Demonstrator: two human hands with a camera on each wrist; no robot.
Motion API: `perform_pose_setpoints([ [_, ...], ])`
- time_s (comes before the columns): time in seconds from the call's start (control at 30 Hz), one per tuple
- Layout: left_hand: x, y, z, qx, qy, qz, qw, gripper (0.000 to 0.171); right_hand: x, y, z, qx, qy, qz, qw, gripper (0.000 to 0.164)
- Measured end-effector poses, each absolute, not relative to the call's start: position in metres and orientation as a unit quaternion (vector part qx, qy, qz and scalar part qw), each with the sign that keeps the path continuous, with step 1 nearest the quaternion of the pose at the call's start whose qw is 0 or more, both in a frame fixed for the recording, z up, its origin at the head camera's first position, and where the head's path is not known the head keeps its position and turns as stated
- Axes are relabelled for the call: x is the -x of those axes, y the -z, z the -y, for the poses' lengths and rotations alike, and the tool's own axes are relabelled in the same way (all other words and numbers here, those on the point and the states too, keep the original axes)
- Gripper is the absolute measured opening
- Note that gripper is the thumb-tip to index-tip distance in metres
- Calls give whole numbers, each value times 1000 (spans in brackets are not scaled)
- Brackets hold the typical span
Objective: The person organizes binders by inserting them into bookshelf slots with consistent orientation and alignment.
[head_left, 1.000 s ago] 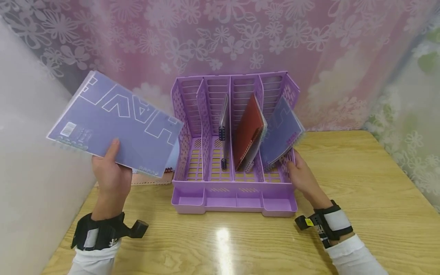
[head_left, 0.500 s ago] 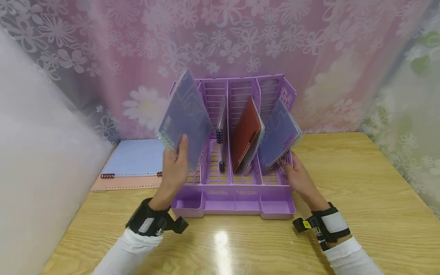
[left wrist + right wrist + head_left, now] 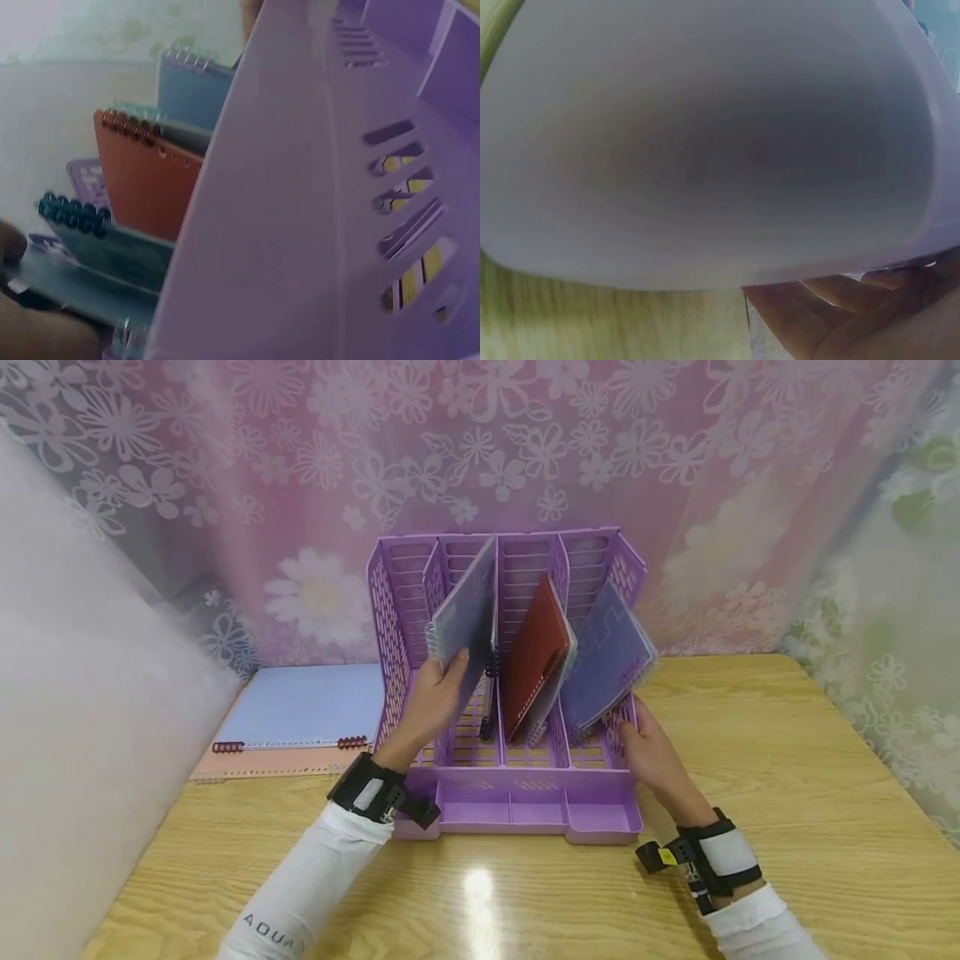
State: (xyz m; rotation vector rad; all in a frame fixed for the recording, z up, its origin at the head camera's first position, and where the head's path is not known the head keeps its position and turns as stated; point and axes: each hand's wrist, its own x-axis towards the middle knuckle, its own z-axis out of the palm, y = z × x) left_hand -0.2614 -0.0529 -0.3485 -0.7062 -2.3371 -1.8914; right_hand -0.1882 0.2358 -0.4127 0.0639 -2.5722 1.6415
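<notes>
My left hand (image 3: pixel 427 706) holds a blue-grey spiral notebook (image 3: pixel 467 602) by its near edge, thumb on the cover. The notebook stands upright, slightly tilted, in the second slot from the left of a purple desk file rack (image 3: pixel 480 777). Right beside it is a thin notebook with dark rings (image 3: pixel 489 702). A red-brown notebook (image 3: pixel 534 660) leans in the third slot and a blue notebook (image 3: pixel 603 664) in the fourth. My right hand (image 3: pixel 656 760) grips the rack's right side wall, thumb inside. In the right wrist view, the rack's outer surface (image 3: pixel 705 150) hides most of the scene.
Left of the rack, a light blue notebook (image 3: pixel 300 706) lies on a peach one (image 3: pixel 277 764) on the wooden table (image 3: pixel 570 902). Small trays (image 3: pixel 603 817) line the rack's front. A flowered curtain (image 3: pixel 465 443) hangs behind, and a white wall (image 3: pixel 67 693) borders the left.
My left hand has carried the blue-grey notebook from left of the rack rightward, turning it from broadside to upright, into the second slot. My right hand has stayed on the rack's side.
</notes>
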Motion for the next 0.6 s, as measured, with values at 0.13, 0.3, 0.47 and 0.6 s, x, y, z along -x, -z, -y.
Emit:
perform_pose_setpoints([
  [0.13, 273, 352, 56, 249, 580, 775, -25, 49, 189, 413, -236, -22, -536, 843, 41, 51],
  [0.3, 286, 357, 61, 293, 546, 778, -101, 76, 188, 413, -234, -24, -539, 841, 38, 52],
  [0.47, 291, 356, 62, 321, 493, 796, -143, 93, 187, 413, -233, -28, -537, 842, 41, 52],
  [0.6, 292, 353, 62, 321, 467, 812, -142, 91, 190, 414, -235, -29, -537, 842, 52, 52],
])
